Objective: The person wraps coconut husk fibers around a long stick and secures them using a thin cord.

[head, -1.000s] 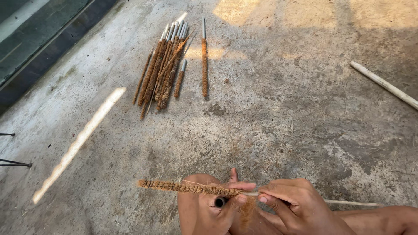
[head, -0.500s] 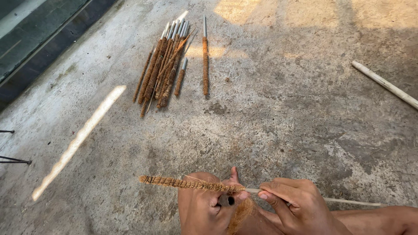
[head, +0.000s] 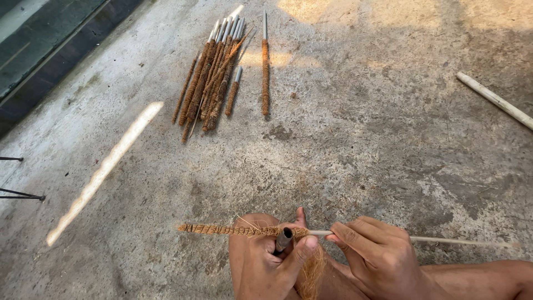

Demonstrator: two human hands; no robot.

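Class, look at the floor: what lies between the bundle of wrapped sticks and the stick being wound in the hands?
In the head view, only bare concrete floor separates the bundle from the held stick.

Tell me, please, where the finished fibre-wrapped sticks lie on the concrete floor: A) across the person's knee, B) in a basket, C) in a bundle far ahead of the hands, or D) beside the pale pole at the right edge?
C: the bundle of wrapped sticks lies on the concrete floor well beyond both hands, towards the upper left.
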